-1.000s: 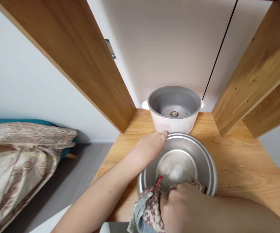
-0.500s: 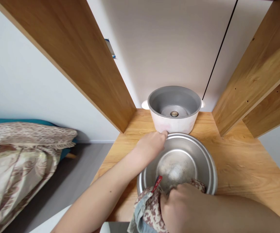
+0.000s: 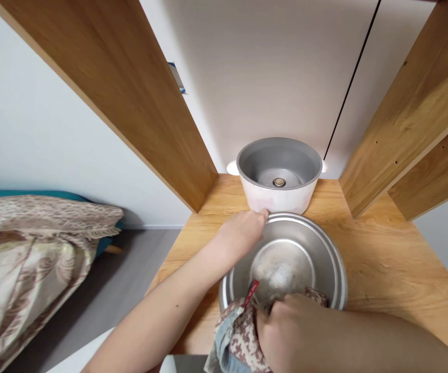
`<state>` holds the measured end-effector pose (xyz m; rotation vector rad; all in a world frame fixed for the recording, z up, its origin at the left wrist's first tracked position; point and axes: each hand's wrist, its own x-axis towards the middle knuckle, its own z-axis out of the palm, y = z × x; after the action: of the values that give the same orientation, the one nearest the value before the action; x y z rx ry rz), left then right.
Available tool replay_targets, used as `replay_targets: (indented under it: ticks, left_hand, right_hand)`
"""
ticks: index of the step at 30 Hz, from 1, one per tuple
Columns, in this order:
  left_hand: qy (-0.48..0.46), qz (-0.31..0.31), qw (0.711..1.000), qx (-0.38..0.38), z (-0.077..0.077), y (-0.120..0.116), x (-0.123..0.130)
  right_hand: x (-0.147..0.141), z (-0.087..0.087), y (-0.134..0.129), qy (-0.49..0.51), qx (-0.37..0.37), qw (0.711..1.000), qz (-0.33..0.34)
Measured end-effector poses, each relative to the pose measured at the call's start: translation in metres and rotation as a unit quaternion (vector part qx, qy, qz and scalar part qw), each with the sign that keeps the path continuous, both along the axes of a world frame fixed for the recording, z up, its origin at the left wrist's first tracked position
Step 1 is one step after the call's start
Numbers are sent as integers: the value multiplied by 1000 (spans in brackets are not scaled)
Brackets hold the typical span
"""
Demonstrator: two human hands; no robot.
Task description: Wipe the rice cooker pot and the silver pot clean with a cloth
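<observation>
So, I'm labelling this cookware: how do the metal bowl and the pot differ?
The metal bowl is silvery; the pot is whitish outside, grey inside. The bowl sits nearer; the pot stands behind it. A cloth lies partly in the bowl; the pot has a metal button inside. Both are open.

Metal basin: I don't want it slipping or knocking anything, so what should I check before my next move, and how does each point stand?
1. Left hand on the far rim of the metal basin: ok.
2. Right hand gripping the patterned cloth: ok.
3. Basin open side up over the wooden tabletop: ok.
4. Cloth kept wholly inside the basin: not ok, it hangs over the near rim.
5. Gap between basin and white pot: cannot tell, they meet or overlap in this view.
6. Basin floor free of marks: not ok, dull patches show.
</observation>
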<state>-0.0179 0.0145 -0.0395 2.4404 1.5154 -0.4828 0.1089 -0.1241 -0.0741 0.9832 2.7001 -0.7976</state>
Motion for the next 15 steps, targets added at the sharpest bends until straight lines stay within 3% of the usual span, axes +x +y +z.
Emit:
replay_targets:
  ticks: [6, 15]
  left_hand:
    - [27, -16, 999, 0, 1, -1, 1]
    - [11, -14, 1000, 2, 0, -1, -2]
  right_hand:
    - [-1, 1, -2, -39, -16, 999, 6]
    - [1, -10, -3, -17, -16, 1000, -11]
